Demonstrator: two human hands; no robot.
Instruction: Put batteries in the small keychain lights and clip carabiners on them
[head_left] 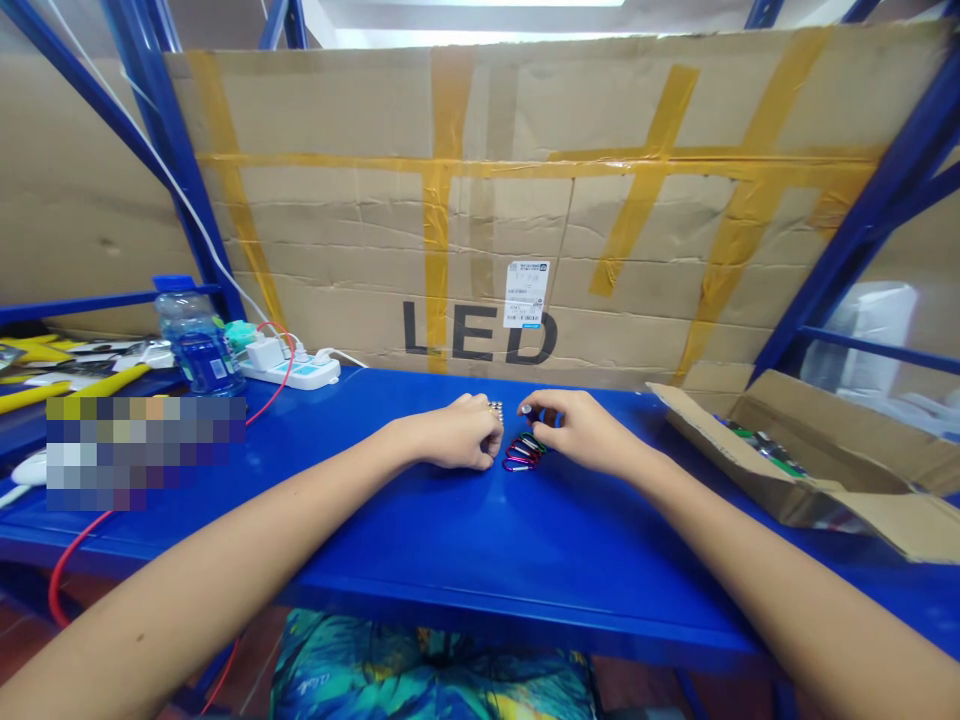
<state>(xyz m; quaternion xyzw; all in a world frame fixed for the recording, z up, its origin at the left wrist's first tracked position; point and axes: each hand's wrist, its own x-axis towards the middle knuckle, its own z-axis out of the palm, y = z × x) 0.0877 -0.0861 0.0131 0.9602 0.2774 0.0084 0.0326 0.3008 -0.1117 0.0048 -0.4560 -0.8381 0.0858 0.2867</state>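
Note:
My left hand (466,432) rests on the blue table with its fingers curled closed. Small silver pieces (496,408) show just beyond its knuckles, and whatever lies inside the fingers is hidden. Facing it, my right hand (581,428) has bent fingers around a small silver-tipped thing (527,409), too small to name. Several carabiners (521,455), pink, red and green among them, lie overlapped on the table between the two hands, just below the right fingertips.
An open cardboard box (806,500) with green and silver items stands at right. To the left are a blue-capped bottle (196,340), a white power strip (300,374), a red cable (283,385) and yellow-handled items (112,384). A large taped cardboard panel (360,240) stands behind.

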